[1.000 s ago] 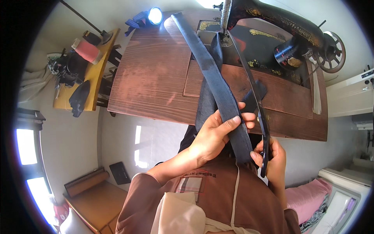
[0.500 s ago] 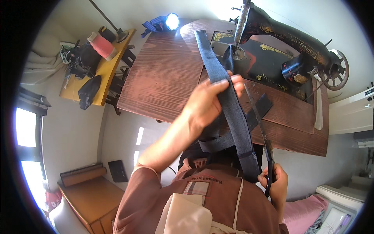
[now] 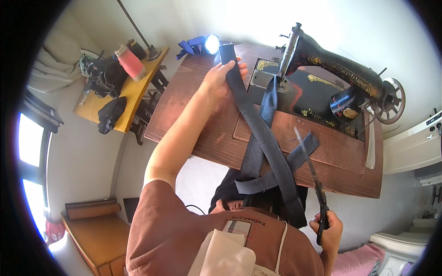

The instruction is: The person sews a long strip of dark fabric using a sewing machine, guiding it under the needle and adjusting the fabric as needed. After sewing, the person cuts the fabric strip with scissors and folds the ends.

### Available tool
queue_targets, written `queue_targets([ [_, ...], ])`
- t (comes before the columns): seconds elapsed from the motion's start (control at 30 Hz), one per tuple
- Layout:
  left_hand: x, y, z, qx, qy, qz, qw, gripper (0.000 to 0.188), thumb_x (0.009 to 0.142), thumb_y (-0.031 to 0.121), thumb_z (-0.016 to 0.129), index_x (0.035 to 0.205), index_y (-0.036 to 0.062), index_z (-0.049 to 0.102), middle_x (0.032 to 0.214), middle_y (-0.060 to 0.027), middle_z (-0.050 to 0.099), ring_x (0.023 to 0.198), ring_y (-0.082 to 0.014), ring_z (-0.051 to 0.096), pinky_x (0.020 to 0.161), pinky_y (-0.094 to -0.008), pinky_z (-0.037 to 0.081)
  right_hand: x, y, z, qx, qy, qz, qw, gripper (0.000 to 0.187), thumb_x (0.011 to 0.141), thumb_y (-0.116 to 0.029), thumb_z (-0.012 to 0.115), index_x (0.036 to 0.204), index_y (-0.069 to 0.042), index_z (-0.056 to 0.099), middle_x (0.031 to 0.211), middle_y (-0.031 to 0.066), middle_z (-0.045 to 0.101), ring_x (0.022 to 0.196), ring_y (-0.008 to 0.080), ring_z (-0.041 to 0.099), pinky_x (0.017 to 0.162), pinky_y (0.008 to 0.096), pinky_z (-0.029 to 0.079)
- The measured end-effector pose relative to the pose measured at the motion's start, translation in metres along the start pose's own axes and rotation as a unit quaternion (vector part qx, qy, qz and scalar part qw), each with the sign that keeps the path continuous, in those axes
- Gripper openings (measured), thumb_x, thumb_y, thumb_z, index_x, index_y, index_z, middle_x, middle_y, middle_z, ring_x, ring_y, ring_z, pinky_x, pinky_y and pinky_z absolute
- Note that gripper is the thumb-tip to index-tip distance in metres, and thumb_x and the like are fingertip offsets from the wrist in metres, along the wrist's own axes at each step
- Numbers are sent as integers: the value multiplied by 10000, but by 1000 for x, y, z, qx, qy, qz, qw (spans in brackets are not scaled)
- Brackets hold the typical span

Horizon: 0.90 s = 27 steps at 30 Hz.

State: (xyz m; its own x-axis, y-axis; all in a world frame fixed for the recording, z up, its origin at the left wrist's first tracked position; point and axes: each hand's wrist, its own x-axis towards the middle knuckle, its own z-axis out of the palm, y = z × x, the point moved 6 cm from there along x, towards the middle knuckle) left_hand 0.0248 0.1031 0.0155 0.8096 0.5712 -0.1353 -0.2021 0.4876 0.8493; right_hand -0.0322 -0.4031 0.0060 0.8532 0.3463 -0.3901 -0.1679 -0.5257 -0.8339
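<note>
My left hand grips a long dark blue fabric strip close to its far end, thumb on top and fingers behind. From there the strip slants down across the tabletop toward my lap. In my right hand, low at the right, are black-handled scissors, their long blades pointing up and away, looking closed. Another dark strip runs from beneath the needle area of the sewing machine toward me. A further dark piece crosses under the held strip near the table's front edge.
The brown wooden sewing table carries the machine and a lit lamp with a blue strap. At the left, a yellow-topped table bears a pink thread cone and dark cloths. An orange-brown cabinet stands lower left.
My left hand has slid up and left to the strip's far end, drawing it leftward. My right hand with the scissors has shifted slightly lower. The strip under the needle shows more fully.
</note>
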Motion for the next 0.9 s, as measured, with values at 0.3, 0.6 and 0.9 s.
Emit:
queue_targets([
  [0.3, -65, 40, 27, 137, -64, 150, 977, 279, 950, 114, 606, 1203, -5, 618, 1045, -115, 698, 961, -185, 673, 858, -328, 542, 25, -40, -6, -19, 61, -48, 997, 344, 712, 2, 784, 1011, 30, 616, 755, -16, 555, 682, 66, 496, 626, 223, 429],
  [0.6, -89, 47, 39, 255, -45, 240, 936, 244, 943, 102, 616, 1158, -11, 645, 991, -87, 717, 902, -155, 660, 870, -298, 502, 94, -93, 1, -292, 219, -276, 889, 399, 794, -66, 639, 1180, 1, 566, 1058, 202, 624, 983, 415, 602, 831, 448, 489],
  [0.9, -136, 88, 36, 559, 58, 327, 760, 328, 1030, 223, 469, 1224, 29, 649, 996, -16, 695, 647, -42, 489, 573, -216, 392, 174, -125, 29, -402, 220, -250, 853, 347, 800, -149, 729, 1060, 40, 597, 1069, 201, 564, 1004, 318, 564, 867, 413, 504],
])
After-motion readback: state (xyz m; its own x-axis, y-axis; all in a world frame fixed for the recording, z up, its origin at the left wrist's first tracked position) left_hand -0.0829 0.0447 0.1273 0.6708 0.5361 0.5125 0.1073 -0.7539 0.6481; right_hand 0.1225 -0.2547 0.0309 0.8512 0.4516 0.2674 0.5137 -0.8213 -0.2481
